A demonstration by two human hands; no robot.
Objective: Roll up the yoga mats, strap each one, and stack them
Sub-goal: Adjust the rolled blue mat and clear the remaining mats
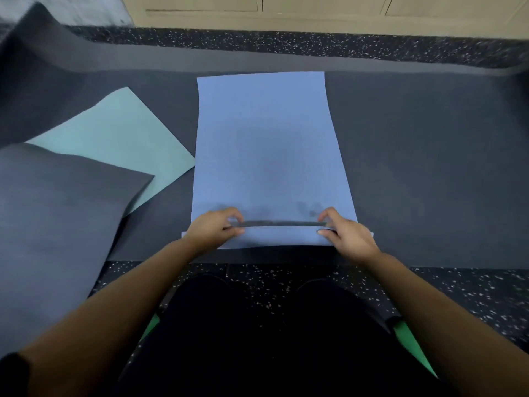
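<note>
At the near edge of the large dark grey floor mat, head view: my left hand and right hand each pinch the turned-over near end of the blue rectangular foam yoga mat, fingers curled over its first fold. To roll well, I judge, that fold must stay tight, hands level, side edges aligned. A teal foam yoga mat lies flat towards the left edge, not yet rolled.

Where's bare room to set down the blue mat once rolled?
Best: the bare dark underlay right of the blue mat, out to the speckled floor. A thin wedge lies between blue mat and teal mat. Left is crowded: teal mat with a grey mat overlapping it. The left hand and right hand grip the near edge.
</note>
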